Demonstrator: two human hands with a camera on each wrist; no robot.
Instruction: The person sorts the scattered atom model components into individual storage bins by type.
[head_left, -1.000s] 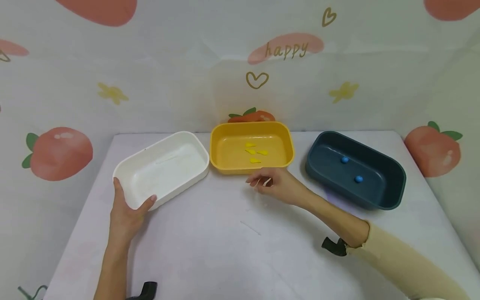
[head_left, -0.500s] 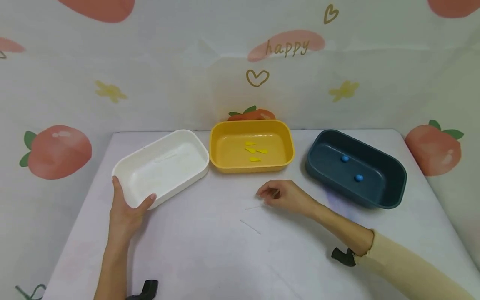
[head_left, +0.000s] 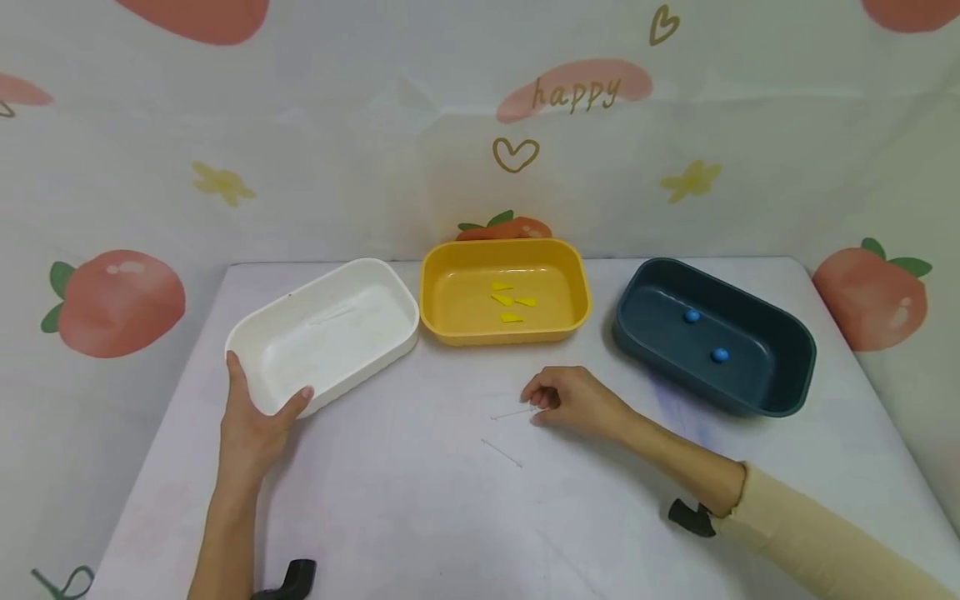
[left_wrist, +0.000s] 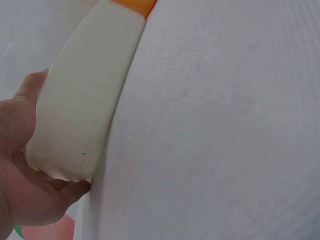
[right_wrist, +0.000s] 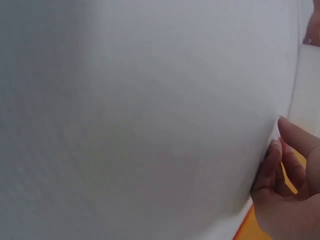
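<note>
My left hand (head_left: 251,433) grips the near left corner of the white tray (head_left: 363,375), thumb over its near rim; the left wrist view shows the fingers along the tray's end wall. Two faint lines, perhaps thin sticks, show on its floor. In front of the yellow tray (head_left: 495,337), my right hand (head_left: 577,402) hovers low over the table, fingers bent, with thumb and fingertips apart in the head and right wrist views. Between them is the right end of a thin pale stick (head_left: 510,414) on the table. A second thin stick (head_left: 502,453) lies nearer.
Several small yellow pieces (head_left: 512,317) lie in the yellow tray. At the right stands a dark blue tray (head_left: 750,387) with two blue balls (head_left: 720,355). A patterned cloth backdrop (head_left: 360,167) rises behind the table.
My right hand has drawn back from the yellow tray's front edge, toward me and slightly right. One thin stick, not seen a second ago, now shows by its fingertips. My left hand has stayed put.
</note>
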